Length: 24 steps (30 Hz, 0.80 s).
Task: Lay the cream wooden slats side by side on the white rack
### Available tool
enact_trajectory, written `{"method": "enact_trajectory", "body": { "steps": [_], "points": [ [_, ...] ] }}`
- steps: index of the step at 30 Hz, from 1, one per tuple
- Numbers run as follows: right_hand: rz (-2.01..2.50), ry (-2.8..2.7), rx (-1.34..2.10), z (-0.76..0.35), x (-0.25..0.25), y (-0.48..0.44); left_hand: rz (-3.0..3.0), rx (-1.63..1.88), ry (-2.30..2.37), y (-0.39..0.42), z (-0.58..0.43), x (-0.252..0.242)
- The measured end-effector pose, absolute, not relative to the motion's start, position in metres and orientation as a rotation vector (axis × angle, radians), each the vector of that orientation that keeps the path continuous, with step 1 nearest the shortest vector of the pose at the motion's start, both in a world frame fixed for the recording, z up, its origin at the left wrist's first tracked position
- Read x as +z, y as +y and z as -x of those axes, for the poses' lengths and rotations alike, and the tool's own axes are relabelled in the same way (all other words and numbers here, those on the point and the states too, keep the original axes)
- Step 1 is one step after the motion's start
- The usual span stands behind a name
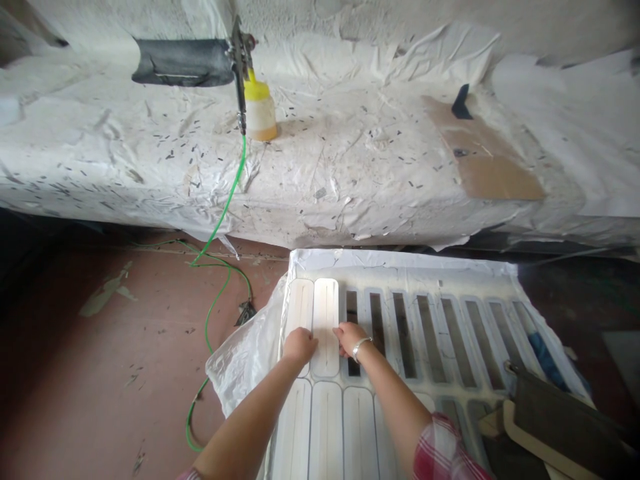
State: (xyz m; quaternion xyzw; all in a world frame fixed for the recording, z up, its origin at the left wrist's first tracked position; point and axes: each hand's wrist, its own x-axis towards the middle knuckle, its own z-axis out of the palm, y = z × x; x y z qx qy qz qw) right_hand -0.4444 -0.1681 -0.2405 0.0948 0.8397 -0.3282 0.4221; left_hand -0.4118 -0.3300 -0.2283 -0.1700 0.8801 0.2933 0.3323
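Two long white panels with rounded ends lie side by side in the upper row of a slotted white frame [400, 273]. My left hand [300, 345] is at the left edge of the second white panel [326, 300], over the first white panel [300, 300], with its fingers closed. On the second panel's right edge is my right hand [350, 339], its fingers curled in a pinch and a silver bracelet on the wrist. Both hands grip that panel at its sides. More white panels [327, 427] fill part of the lower row.
A spray gun [241, 80] with a yellow-lidded cup [260, 110] stands on the white-covered ledge [325, 167]. Its green hose [225, 207] runs down to the floor. Cardboard [493, 163] lies on the ledge at right. Dark bag-like material [560, 413] covers the frame's lower right.
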Motion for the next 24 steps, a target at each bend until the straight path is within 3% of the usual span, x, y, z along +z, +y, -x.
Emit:
{"method": "enact_trajectory", "body": {
  "steps": [7,24],
  "points": [
    [-0.204,1.956,-0.79,0.451,-0.25,-0.162,0.463,0.821,2.075,-0.332,0.416,-0.232],
    [-0.107,2.22,-0.438,0.449,-0.218,-0.184,0.216,0.384,2.363,-0.325,0.414,-0.217]
  ]
}}
